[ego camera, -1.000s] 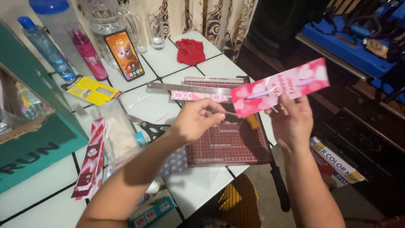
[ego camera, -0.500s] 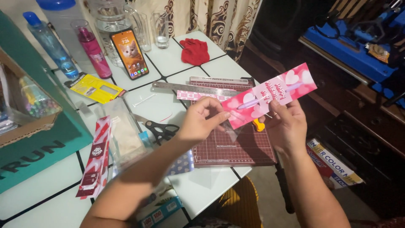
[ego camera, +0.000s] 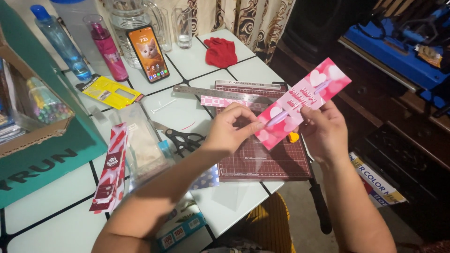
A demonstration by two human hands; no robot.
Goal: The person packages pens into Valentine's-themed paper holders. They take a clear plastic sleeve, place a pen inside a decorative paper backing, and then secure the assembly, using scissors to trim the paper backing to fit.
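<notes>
Above the worktop's right edge, left hand point(ego camera: 233, 129) pinches the lower end of pink heart card point(ego camera: 302, 103); right hand point(ego camera: 323, 129) grips its middle, holding it taut over paper cutter point(ego camera: 262, 154).

White tiled table point(ego camera: 197, 61); patterned curtain point(ego camera: 253, 18)

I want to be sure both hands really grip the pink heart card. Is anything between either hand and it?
Nothing visible. The left hand pinches the lower end of the pink heart card and the right hand holds its middle edge, both touching it, above the paper cutter.
</notes>
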